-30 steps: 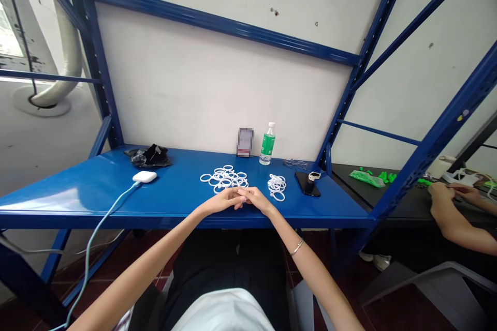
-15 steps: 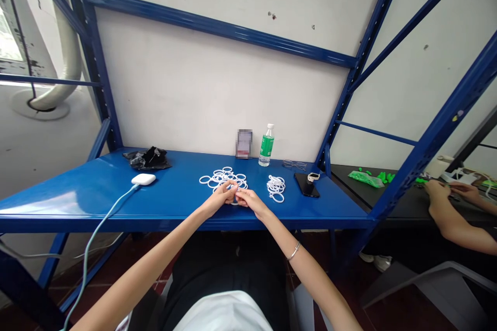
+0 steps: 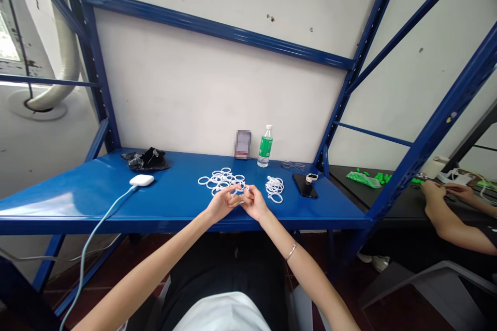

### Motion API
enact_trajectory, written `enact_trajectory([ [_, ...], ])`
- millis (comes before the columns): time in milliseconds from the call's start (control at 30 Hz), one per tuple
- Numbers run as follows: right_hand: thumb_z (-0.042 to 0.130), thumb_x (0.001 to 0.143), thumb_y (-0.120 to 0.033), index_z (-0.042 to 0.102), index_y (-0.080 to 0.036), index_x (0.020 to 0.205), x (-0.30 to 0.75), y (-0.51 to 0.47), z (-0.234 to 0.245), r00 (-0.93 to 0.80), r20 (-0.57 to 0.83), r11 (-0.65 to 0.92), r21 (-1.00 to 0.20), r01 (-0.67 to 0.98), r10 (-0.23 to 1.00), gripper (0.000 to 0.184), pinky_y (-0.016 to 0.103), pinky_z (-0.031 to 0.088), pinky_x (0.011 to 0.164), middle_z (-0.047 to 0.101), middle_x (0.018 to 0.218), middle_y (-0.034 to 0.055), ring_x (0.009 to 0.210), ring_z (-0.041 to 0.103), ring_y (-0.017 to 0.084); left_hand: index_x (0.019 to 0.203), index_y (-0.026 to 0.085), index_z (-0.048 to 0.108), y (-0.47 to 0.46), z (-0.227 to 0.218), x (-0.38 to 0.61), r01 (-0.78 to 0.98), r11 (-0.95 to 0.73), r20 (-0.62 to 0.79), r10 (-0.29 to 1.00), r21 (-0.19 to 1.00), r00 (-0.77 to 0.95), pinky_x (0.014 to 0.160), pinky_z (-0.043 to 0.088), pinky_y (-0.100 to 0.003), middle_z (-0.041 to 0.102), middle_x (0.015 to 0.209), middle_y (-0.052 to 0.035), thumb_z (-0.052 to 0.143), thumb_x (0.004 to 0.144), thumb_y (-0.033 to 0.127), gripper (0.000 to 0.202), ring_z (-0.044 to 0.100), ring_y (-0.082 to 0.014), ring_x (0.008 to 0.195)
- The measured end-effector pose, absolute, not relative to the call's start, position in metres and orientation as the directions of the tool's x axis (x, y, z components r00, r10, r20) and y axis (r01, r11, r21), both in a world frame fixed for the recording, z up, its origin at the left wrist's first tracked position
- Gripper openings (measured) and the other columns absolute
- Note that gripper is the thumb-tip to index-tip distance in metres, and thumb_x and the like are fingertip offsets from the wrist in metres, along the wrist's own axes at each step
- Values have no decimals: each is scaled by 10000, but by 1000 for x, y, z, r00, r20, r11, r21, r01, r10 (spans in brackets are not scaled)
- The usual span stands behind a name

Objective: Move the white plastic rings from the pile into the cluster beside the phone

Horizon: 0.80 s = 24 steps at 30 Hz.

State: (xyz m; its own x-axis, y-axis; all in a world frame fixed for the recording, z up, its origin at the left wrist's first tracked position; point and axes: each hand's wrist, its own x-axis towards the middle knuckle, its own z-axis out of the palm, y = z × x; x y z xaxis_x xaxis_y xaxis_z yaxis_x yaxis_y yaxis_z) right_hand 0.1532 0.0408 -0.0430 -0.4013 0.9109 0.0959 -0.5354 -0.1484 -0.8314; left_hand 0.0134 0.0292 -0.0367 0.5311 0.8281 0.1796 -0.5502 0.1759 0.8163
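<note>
While both hands meet just above the front edge of the blue metal desk (image 3: 77,191), left hand (image 3: 222,202) & right hand (image 3: 252,201) pinch a small white plastic ring (image 3: 241,197) between fingertips, held up so both can work it. Loose pile of white rings (image 3: 222,179) lies just behind, smaller bunch of white rings (image 3: 275,188) to the right, both w/in easy reach. Black phone (image 3: 303,185) sits further right.

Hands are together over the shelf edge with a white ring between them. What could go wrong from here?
1. The ring is pinched by both hands, left hand and right hand, near the shelf front edge; a slip might drop it to the floor.
2. A forearm sweep could scatter the loose rings.
</note>
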Motion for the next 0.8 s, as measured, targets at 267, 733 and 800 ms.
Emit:
enact_trajectory([
  [267,596,761,-402,558,-168,648,176,48,-26,-365,235,226,-972,-68,901,262,227,275,516,430,544,-37,508,359,83,1112,221,534,39,-9,-30,201,-448,338,844,871,416,758,444,-294,598,1001,-61,542,793,486,415,545,-199,936],
  [733,470,849,-250,618,-191,805,260,41,17,-78,135,93,-111,989,988,165,242,266,563,653,803,70,742,589,195,836,183,616,58,-11,-62,803,-522,147,853,287,501,622,384,-259,646,932,-102,501,794,413,260,578,-214,803],
  [800,497,835,-253,620,-195,823,255,42,15,-101,118,114,-108,988,988,136,242,277,569,657,817,65,751,594,195,786,176,609,57,-13,-57,806,-526,167,851,273,498,626,382,-266,642,904,-105,461,811,385,257,570,-211,783],
])
